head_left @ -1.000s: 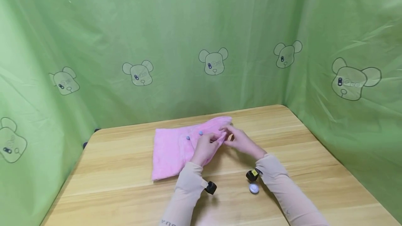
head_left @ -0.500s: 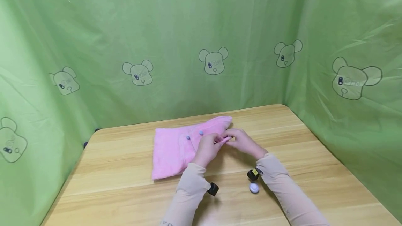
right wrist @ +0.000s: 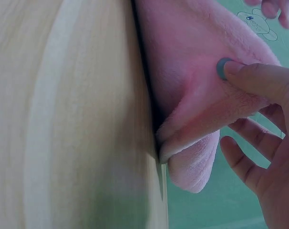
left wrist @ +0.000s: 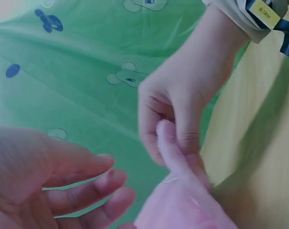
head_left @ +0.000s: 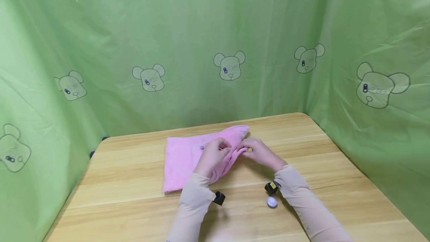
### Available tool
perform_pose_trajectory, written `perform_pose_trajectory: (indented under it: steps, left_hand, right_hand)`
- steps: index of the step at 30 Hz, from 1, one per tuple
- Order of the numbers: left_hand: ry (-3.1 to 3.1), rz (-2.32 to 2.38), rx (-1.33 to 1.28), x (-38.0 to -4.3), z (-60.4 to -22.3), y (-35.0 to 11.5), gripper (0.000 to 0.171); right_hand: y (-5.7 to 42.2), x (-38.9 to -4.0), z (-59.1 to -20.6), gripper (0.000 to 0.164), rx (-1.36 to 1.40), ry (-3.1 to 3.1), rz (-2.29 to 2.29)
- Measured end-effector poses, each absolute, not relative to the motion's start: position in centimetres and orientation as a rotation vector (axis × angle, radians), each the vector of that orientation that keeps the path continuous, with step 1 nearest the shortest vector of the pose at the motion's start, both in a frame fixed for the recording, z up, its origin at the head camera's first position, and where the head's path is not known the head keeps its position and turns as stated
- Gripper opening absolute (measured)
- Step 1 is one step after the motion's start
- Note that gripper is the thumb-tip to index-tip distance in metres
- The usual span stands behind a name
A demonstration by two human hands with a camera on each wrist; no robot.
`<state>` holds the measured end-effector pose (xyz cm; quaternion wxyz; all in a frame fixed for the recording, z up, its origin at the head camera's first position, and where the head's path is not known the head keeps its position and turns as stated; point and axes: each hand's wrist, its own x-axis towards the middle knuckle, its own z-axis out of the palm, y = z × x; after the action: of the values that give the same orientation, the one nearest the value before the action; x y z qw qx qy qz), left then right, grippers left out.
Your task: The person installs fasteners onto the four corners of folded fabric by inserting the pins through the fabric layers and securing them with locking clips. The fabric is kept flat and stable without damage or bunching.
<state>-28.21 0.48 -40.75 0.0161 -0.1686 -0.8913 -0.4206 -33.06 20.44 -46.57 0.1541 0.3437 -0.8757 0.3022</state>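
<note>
A fluffy pink cloth (head_left: 181,160) lies folded on the table, its right part bunched up. My right hand (head_left: 256,150) pinches a fold of its near right edge. In the right wrist view the right thumb (right wrist: 259,76) presses a round blue-grey button (right wrist: 222,68) on that fold. My left hand (head_left: 213,154) is over the cloth, left of the right hand, fingers loosely bent and apart from the thumb, with nothing seen held. A small blue button (head_left: 201,147) shows beside its wrist. A short silvery strip (left wrist: 171,181) marks the cloth near the pinched fold.
A pale lilac round disc (head_left: 271,202) lies on the wooden table (head_left: 117,212) near my right forearm. Black wrist cameras hang at both sleeves. A green curtain (head_left: 188,100) with bear-head prints encloses the back and sides.
My left hand has let go of the cloth's edge and drawn left, now covering one blue button. The right hand keeps its pinch almost in place.
</note>
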Motion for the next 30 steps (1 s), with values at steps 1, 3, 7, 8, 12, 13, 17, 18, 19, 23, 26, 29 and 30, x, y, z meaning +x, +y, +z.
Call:
perform_pose_trajectory:
  steps: [1,3,7,8,12,13,17,18,19,23,26,29,30]
  left_hand:
    - [-2.796,-1.290,-0.568,-28.0,-40.6,0.4,0.009]
    - [-2.853,-1.227,-0.699,-27.4,-40.4,0.4,0.008]
    - [-2.946,-0.947,-1.076,-25.8,-40.5,1.5,0.008]
    - [-2.952,-0.860,-1.176,-25.4,-40.7,2.0,0.008]
    - [-2.975,-0.586,-1.440,-23.9,-41.8,4.2,0.013]
    - [-2.985,-0.559,-1.455,-23.5,-42.2,4.7,0.015]
    - [-3.034,-0.474,-1.321,-22.1,-43.6,6.7,0.017]
    - [-3.052,-0.452,-1.259,-21.7,-43.9,7.1,0.019]
    - [-3.065,-0.426,-1.205,-21.4,-44.2,7.5,0.020]
    - [-3.096,-0.385,-1.050,-20.2,-44.9,8.7,0.035]
    - [-3.066,-0.375,-0.961,-19.7,-45.4,9.4,0.041]
    - [-3.021,-0.316,-0.883,-19.4,-46.1,9.9,0.041]
    - [-3.006,-0.302,-0.860,-19.4,-46.4,10.1,0.040]
  right_hand:
    - [20.4,-33.1,-46.6,0.014,0.980,-2.512,0.864]
    - [20.4,-33.1,-46.6,0.014,0.972,-2.514,0.865]
    - [20.4,-33.0,-46.5,0.013,0.980,-2.503,0.882]
    - [20.4,-32.9,-46.5,0.013,0.986,-2.501,0.881]
    - [20.3,-32.8,-46.4,0.013,1.003,-2.495,0.870]
    - [20.3,-32.8,-46.3,0.013,1.003,-2.494,0.867]
    - [20.3,-32.7,-46.2,0.014,1.007,-2.484,0.871]
    - [20.2,-32.7,-46.1,0.014,1.006,-2.487,0.876]
    - [20.3,-32.6,-46.1,0.014,1.005,-2.490,0.878]
    - [20.3,-32.6,-46.2,0.014,0.994,-2.518,0.871]
    - [20.4,-32.7,-46.2,0.013,0.976,-2.542,0.872]
    - [20.4,-32.7,-46.2,0.013,0.968,-2.546,0.881]
    - [20.4,-32.7,-46.3,0.013,0.966,-2.546,0.886]
